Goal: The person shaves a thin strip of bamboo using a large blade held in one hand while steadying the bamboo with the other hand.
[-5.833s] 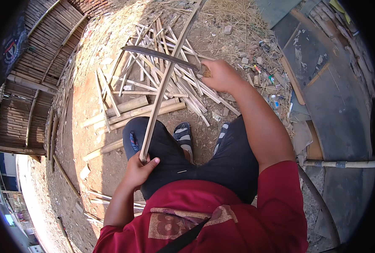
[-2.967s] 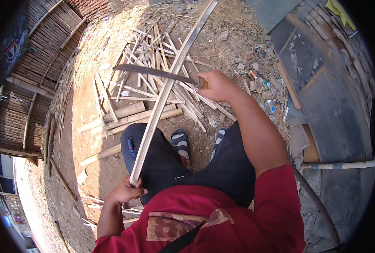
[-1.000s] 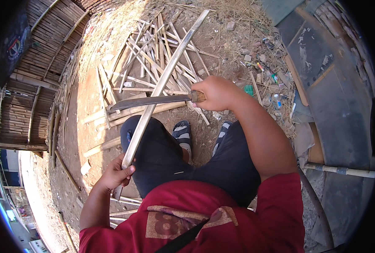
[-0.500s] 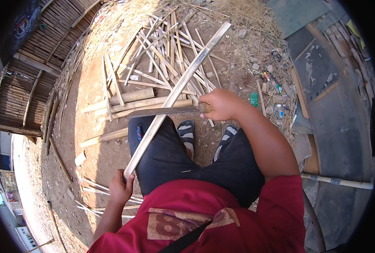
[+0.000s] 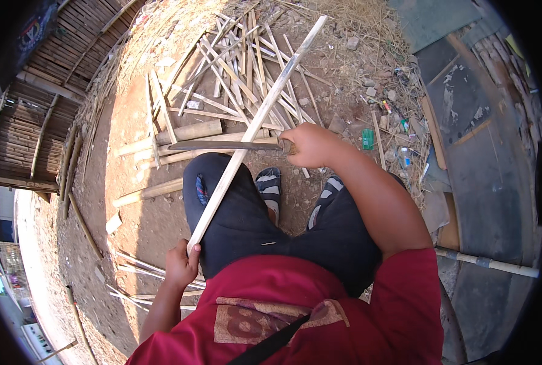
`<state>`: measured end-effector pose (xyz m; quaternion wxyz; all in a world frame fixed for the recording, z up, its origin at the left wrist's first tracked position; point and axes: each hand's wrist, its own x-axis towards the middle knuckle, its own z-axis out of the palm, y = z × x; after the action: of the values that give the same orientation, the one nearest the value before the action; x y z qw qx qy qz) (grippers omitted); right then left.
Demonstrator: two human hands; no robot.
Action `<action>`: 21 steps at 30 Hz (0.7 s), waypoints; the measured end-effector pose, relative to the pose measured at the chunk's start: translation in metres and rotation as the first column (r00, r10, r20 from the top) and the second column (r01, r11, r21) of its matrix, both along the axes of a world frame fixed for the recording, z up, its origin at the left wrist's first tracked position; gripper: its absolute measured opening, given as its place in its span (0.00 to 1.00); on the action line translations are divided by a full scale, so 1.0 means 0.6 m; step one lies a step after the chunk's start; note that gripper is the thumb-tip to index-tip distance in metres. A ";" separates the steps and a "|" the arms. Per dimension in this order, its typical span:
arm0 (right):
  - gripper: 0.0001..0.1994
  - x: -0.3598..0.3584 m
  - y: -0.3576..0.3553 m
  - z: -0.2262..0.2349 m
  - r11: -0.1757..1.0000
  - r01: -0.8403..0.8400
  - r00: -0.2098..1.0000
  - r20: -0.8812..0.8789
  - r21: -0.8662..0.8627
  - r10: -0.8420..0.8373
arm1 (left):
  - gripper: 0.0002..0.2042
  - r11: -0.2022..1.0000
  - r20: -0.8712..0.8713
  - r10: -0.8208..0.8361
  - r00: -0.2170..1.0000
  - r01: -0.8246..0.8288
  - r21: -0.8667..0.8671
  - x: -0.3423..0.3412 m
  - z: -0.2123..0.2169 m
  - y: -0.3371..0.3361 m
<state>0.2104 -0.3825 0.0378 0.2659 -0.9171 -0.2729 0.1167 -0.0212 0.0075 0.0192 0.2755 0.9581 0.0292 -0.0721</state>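
A long pale bamboo strip (image 5: 266,109) slants across my left thigh, from the lower left up toward the far right. My left hand (image 5: 182,261) grips its near end, thumb lying along the strip. In my right hand (image 5: 307,146) is the wooden handle of a machete (image 5: 207,145), fingers wrapped around it. The long dark blade points left and crosses the strip about midway, just beyond my left knee. Whether the edge is biting into the strip cannot be made out.
Split bamboo strips (image 5: 246,61) lie heaped ahead, with thick bamboo poles (image 5: 179,139) in front of them. More strips (image 5: 140,267) rest at my left. A slatted bamboo wall (image 5: 27,121) stands left; dark sheets (image 5: 484,158) and litter with a green piece (image 5: 367,139) are right.
The machete and my right hand have moved slightly away from me and left along the strip. The strip has turned a little, its near end shifting right with my left hand.
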 end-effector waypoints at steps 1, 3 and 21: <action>0.18 -0.008 0.014 0.028 0.993 -0.059 0.998 0.024 -0.104 0.061 | 0.22 1.000 -0.002 0.005 1.000 -0.005 -0.019 -0.002 0.007 -0.002; 0.19 -0.013 0.015 0.021 0.979 -0.104 0.995 -0.021 -0.173 0.102 | 0.23 1.000 -0.015 -0.004 1.000 0.004 -0.029 -0.006 0.007 -0.007; 0.21 0.019 -0.028 0.000 0.989 0.147 0.988 0.054 -0.016 -0.145 | 0.24 0.999 -0.066 -0.051 0.997 0.050 -0.009 0.002 0.021 -0.019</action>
<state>0.2220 -0.3992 0.0379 0.2571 -0.9401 -0.2108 0.0753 -0.0202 -0.0039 0.0318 0.2762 0.9546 0.0138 -0.1107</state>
